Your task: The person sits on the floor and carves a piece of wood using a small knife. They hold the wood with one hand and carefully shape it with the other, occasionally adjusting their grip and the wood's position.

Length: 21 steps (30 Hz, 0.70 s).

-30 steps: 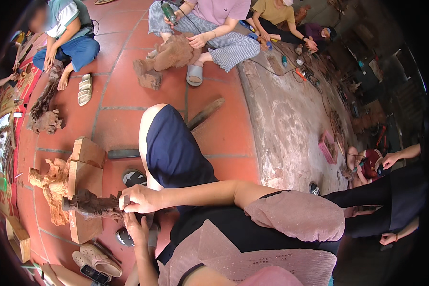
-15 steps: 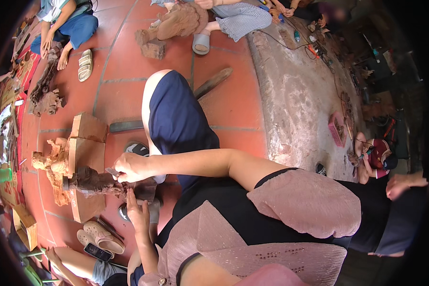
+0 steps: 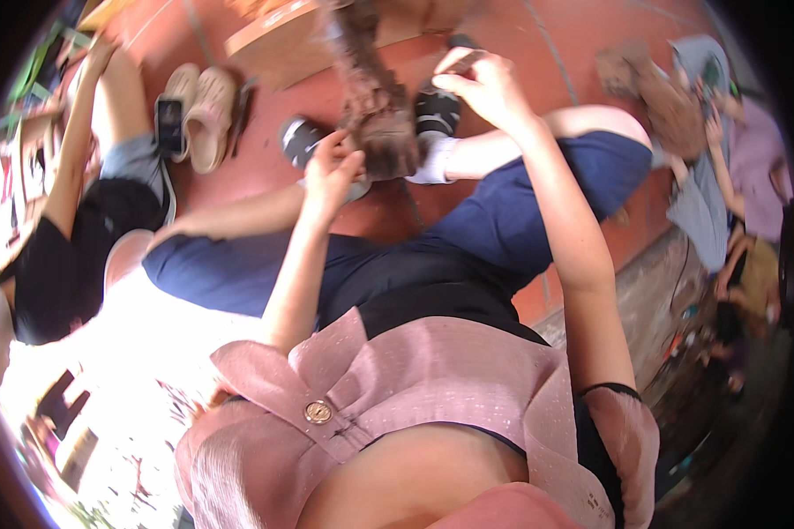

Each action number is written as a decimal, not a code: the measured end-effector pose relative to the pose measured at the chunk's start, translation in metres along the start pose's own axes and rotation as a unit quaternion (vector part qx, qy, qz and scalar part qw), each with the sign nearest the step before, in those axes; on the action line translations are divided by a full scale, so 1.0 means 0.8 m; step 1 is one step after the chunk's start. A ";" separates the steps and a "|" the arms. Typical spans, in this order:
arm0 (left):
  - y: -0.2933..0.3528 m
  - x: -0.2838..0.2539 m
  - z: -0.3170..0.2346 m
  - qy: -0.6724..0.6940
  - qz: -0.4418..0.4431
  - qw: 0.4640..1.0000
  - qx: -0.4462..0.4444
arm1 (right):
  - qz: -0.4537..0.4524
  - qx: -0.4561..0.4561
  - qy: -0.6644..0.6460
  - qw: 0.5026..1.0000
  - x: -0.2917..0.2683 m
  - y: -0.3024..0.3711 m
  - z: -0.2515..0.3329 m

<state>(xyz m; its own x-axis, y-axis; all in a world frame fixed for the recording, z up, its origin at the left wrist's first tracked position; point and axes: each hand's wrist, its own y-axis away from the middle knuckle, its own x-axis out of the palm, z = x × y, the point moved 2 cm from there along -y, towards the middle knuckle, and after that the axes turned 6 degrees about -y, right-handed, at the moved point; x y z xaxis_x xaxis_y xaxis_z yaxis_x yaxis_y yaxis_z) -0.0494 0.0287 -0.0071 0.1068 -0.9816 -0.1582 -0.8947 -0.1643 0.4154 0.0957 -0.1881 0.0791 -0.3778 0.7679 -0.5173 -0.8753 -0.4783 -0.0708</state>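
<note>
From my feed the dark carved wood piece [image 3: 375, 106] stands between the feet, long axis running up-frame away from the body. Left hand [image 3: 331, 172] is nearer, fingers closed on its lower left flank; right hand [image 3: 485, 88] sits to the right and higher, pinched on a small dark tool (blurred, can't tell which kind), just beside the piece's upper part.

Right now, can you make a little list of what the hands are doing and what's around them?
left hand: touching the carving's lower side
right hand: raised beside the carving, pinching something small; what it is cannot be told
carving: dark brown rough wood, between the feet
floor: red tiles
sandals: beige pair, left of the carving
phone: lying by the sandals
</note>
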 end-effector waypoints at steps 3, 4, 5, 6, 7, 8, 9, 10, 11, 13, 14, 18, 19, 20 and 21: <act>-0.001 0.024 0.038 0.058 -0.017 0.997 -0.038 | 0.046 0.020 -0.037 0.998 0.027 -0.014 -0.011; 0.004 0.027 0.043 0.043 -0.024 0.998 -0.037 | 0.061 0.000 -0.017 0.998 0.035 -0.014 -0.008; 0.008 0.031 0.047 0.026 -0.029 0.999 -0.036 | 0.092 -0.009 -0.012 0.996 0.043 -0.016 -0.004; 0.011 0.032 0.050 0.007 -0.033 0.999 -0.035 | 0.121 -0.017 -0.006 0.992 0.049 -0.017 -0.001; 0.011 0.032 0.055 -0.008 -0.029 0.999 -0.022 | 0.143 -0.024 0.002 0.989 0.057 -0.017 -0.009; 0.009 0.032 0.060 -0.017 -0.028 0.999 -0.018 | 0.156 -0.023 0.007 0.987 0.064 -0.016 -0.015; 0.007 0.031 0.065 -0.026 -0.027 0.999 -0.014 | 0.169 -0.023 0.011 0.985 0.072 -0.016 -0.019; 0.005 0.032 0.066 -0.035 -0.026 0.999 -0.010 | 0.181 -0.022 0.015 0.983 0.079 -0.016 -0.024; 0.003 0.032 0.068 -0.033 -0.029 0.999 -0.009 | 0.168 -0.070 0.024 0.983 0.083 -0.017 -0.025; 0.001 0.033 0.068 -0.028 -0.035 0.999 -0.007 | 0.190 -0.030 0.030 0.981 0.085 -0.015 -0.030; 0.000 0.033 0.069 -0.026 -0.037 0.999 -0.010 | 0.201 -0.010 0.033 0.979 0.085 -0.013 -0.031; -0.002 0.033 0.055 -0.031 -0.046 0.998 -0.034 | 0.227 -0.013 0.019 0.974 0.073 -0.017 -0.017; -0.002 0.034 0.051 -0.034 -0.045 0.997 -0.045 | 0.211 -0.023 0.032 0.977 0.073 -0.021 -0.021; -0.004 0.035 0.055 -0.040 -0.047 0.998 -0.026 | 0.196 -0.034 0.044 0.979 0.073 -0.023 -0.026; -0.009 0.035 0.064 -0.045 -0.050 0.998 -0.007 | 0.173 -0.043 0.066 0.982 0.074 -0.021 -0.035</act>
<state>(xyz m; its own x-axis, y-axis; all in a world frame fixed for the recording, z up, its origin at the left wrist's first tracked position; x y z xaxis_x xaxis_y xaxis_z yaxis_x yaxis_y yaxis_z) -0.0623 0.0071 -0.0607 0.1550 -0.9478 -0.2788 -0.8752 -0.2626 0.4063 0.0968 -0.1466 0.0256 -0.6012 0.4932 -0.6287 -0.6703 -0.7396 0.0607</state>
